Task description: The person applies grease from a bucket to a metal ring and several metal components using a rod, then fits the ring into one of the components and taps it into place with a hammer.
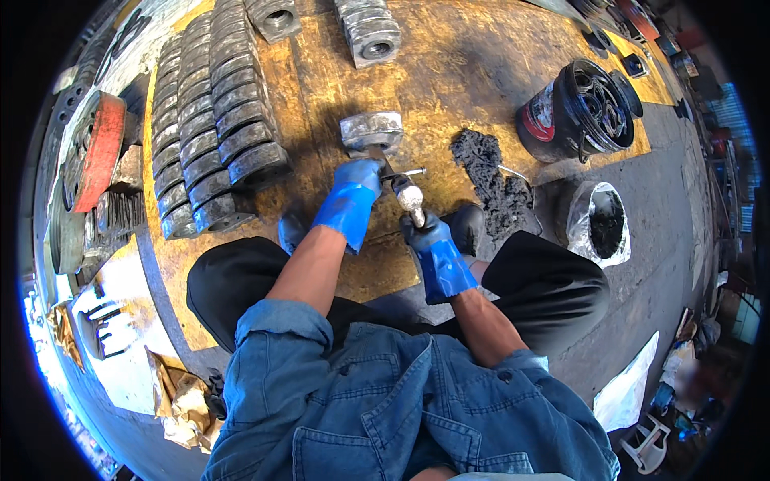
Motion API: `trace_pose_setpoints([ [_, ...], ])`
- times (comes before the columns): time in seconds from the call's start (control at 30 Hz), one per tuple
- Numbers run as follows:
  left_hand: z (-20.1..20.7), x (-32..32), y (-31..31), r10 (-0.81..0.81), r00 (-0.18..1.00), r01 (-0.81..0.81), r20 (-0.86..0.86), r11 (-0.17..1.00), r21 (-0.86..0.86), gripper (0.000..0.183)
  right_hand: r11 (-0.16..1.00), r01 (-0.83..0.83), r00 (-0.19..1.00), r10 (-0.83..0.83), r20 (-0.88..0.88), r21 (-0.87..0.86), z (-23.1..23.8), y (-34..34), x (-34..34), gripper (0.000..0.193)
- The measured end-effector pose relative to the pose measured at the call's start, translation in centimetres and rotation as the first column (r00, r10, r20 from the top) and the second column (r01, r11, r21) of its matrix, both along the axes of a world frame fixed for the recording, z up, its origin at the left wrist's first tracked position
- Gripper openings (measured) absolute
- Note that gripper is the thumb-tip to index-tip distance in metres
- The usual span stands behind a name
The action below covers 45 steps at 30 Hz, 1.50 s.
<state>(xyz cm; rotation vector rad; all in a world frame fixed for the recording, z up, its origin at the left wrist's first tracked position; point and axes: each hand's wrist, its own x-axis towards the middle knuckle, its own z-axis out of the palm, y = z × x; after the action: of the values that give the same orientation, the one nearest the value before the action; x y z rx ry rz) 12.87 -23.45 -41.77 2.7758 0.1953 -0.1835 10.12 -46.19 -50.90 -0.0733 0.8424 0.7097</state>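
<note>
My left hand (358,186), in a blue rubber glove, is closed around a dark, narrow metal piece (385,165) beside a grey metal block (370,128). Its exact kind I cannot make out. My right hand (427,234), gloved the same way and blackened at the fingers, grips a metal tool with a rounded silvery head (411,198). A thin rod with a small bright end (415,171) sticks out crosswise just above that head; whether it belongs to the tool I cannot tell. The block lies on the stained yellow-brown board just beyond my left fingers.
Rows of curved metal blocks (233,120) stand at left, with more blocks (370,40) at the far side. To the right are a black bucket (553,112), dark paste-like clumps (489,172) and a plastic-lined container (577,228). A red-rimmed wheel (103,152) lies far left.
</note>
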Motion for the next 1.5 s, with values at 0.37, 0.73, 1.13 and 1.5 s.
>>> trace_pose_setpoints([
  [0.37,0.4,0.6,0.7,0.052,0.987,-0.060,-0.154,0.997,-0.043,0.021,0.280,-0.096,0.692,0.709,0.138,-0.955,18.9,2.4,1.3,0.023],
  [0.73,0.9,1.6,-0.5,-0.024,0.993,0.016,-0.111,0.997,-0.079,0.030,0.443,-0.609,0.567,0.823,0.030,-0.658,4.5,-5.9,20.8,0.018],
  [1.13,3.3,2.2,-0.3,0.068,0.953,-0.101,-0.294,0.990,-0.100,0.027,-0.277,0.788,-0.300,0.608,-0.735,-0.550,15.4,-1.5,23.1,0.049],
  [1.5,-0.5,0.6,0.5,0.120,0.964,-0.246,-0.237,0.742,-0.623,0.025,-0.266,0.746,-0.380,0.583,-0.718,-0.611,9.5,9.7,10.2,0.027],
])
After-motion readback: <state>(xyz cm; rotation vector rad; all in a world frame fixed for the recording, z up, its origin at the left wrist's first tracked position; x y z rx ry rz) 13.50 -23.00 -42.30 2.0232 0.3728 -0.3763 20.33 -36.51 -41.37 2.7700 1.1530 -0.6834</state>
